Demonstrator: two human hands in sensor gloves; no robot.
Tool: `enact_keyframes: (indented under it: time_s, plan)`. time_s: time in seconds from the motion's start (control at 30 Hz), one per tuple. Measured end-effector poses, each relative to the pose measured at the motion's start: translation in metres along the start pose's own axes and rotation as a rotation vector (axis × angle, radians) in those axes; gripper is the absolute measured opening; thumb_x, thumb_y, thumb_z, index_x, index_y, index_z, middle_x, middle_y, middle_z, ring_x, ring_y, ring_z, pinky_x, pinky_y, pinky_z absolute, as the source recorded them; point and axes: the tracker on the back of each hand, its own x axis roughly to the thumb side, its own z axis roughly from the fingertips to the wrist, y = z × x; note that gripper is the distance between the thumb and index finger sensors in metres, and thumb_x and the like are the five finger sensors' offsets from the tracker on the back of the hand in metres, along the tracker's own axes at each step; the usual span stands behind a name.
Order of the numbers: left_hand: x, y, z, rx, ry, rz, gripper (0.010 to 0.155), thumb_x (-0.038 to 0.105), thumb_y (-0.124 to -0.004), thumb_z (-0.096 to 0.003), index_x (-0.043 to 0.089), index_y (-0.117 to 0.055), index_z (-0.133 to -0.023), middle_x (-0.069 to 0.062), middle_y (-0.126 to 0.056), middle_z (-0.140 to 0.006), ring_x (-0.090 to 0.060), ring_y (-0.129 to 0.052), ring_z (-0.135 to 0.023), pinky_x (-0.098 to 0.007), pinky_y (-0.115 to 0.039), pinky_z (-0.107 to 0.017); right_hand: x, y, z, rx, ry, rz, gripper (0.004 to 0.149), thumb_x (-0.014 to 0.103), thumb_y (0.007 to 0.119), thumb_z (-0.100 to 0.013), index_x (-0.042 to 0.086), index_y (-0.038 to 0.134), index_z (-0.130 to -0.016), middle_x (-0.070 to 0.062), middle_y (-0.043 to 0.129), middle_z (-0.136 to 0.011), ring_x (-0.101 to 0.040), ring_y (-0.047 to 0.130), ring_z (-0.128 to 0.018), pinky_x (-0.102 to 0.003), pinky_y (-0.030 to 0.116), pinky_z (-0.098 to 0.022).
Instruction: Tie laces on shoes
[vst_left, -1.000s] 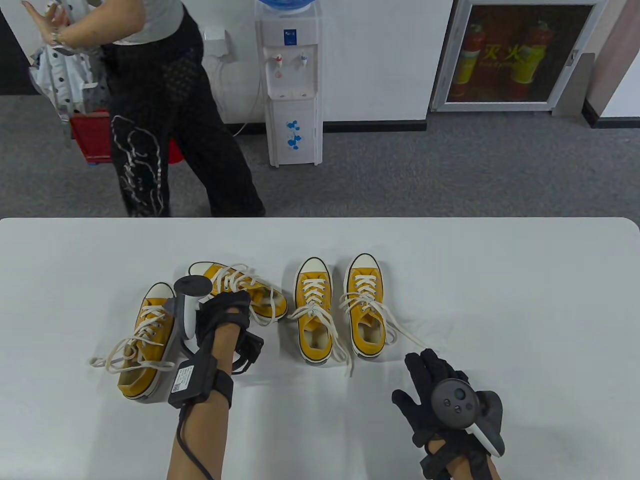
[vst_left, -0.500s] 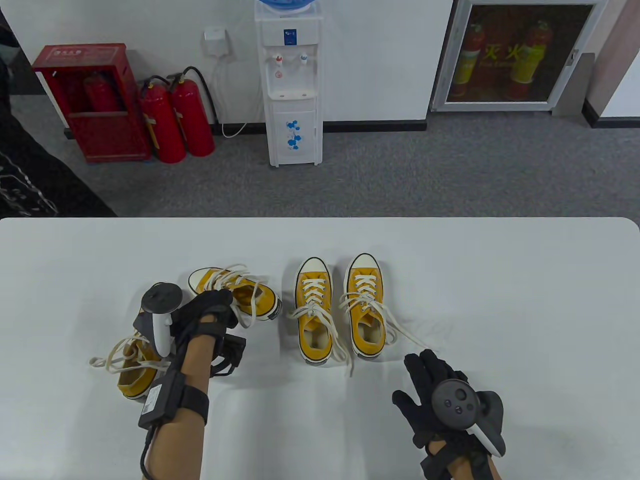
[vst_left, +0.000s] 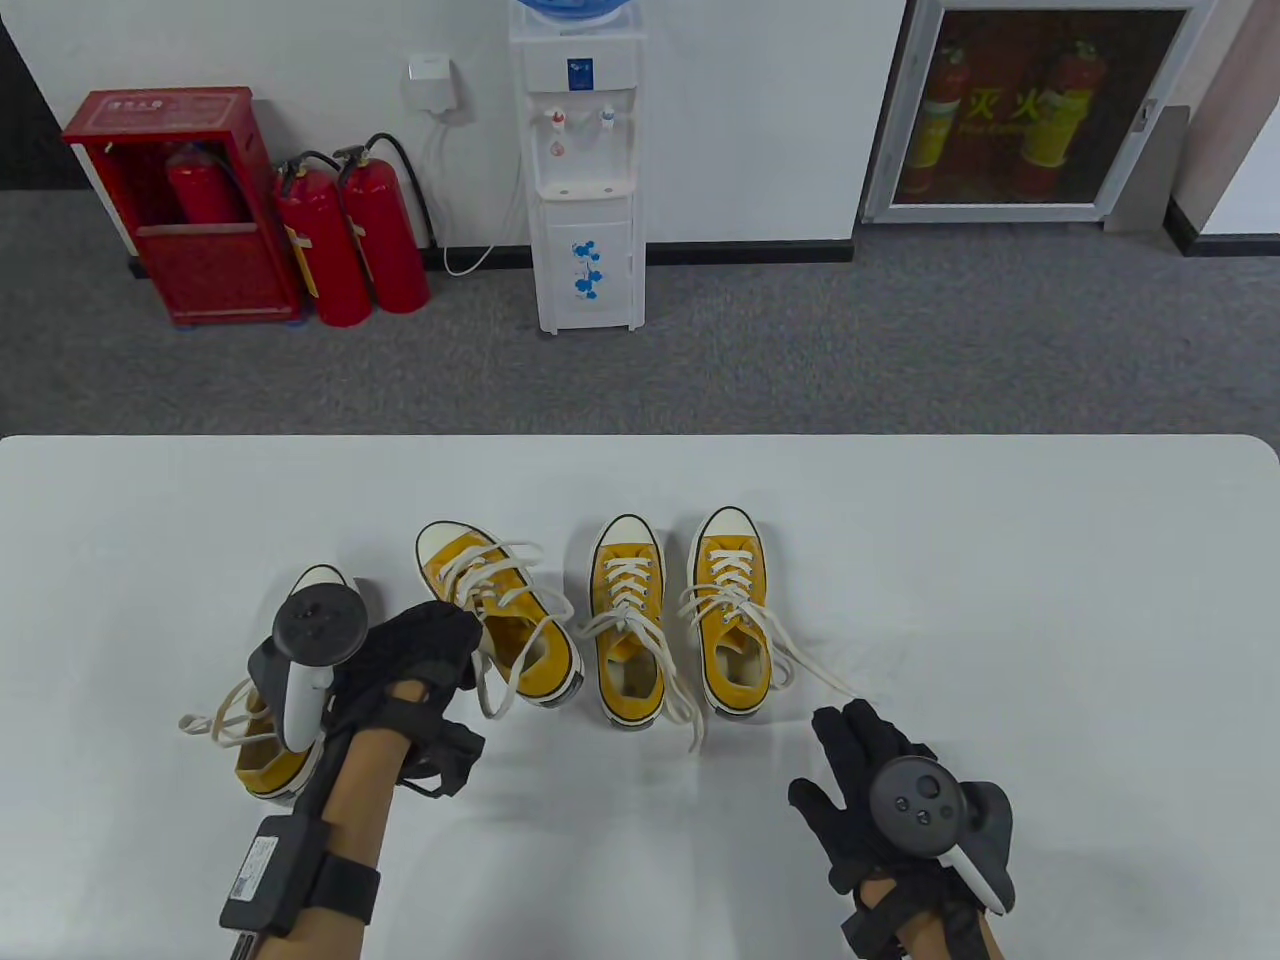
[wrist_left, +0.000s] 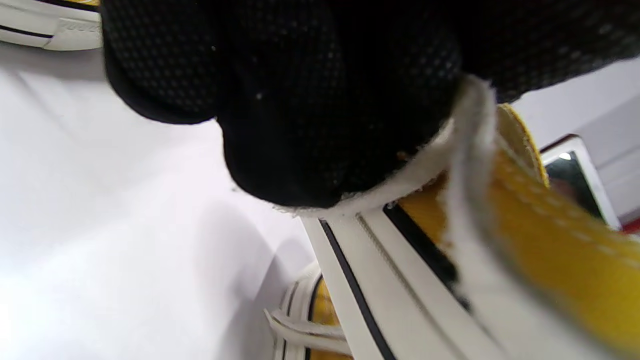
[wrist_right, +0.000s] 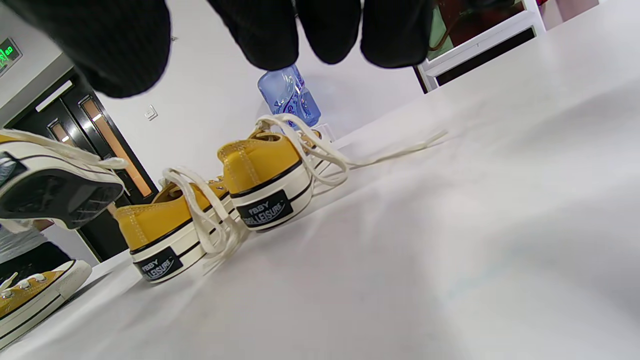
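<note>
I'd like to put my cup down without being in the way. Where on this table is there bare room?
The right part of the table, beyond the rightmost shoe, is bare. So is the far strip behind the shoe toes. The near middle, between the left hand and the right hand, is open. The left centre is crowded: four shoes with loose laces trailing.

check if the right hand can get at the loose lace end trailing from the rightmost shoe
Probably yes: the right hand lies open on the table, the lace end just beyond its fingertips, with nothing between them.
</note>
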Motion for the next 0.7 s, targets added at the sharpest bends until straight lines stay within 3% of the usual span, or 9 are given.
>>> enact_keyframes:
  time_s: [0.4, 0.7]
  plan:
    - [0.013, 0.013, 0.056, 0.062, -0.198, -0.174, 0.031, 0.052, -0.086, -0.0435, 0.031, -0.101, -0.059, 0.001, -0.112, -0.06, -0.017, -0.115, -0.035, -0.045, -0.092, -0.044, 0.0, 0.001, -0.001, 0.008, -0.008, -0.003, 0.079, 0.059, 0.074, -0.044, 0.019, 0.054, -0.109, -0.011, 0.039, -0.114, -0.047, 0.052, -0.105, -0.073, 0.035, -0.07]
    - [-0.011, -0.011, 0.089, 0.098, -0.271, -0.297, 0.029, 0.052, -0.087, -0.0427, 0.032, -0.102, -0.058, 0.002, -0.113, -0.058, -0.017, -0.115, -0.034, -0.045, -0.093, -0.043, 0.0, 0.002, -0.001, 0.014, -0.006, -0.008, 0.079, 0.059, 0.074, -0.044, 0.019, 0.054, -0.108, -0.011, 0.039, -0.114, -0.047, 0.052, -0.105, -0.073, 0.035, -0.07]
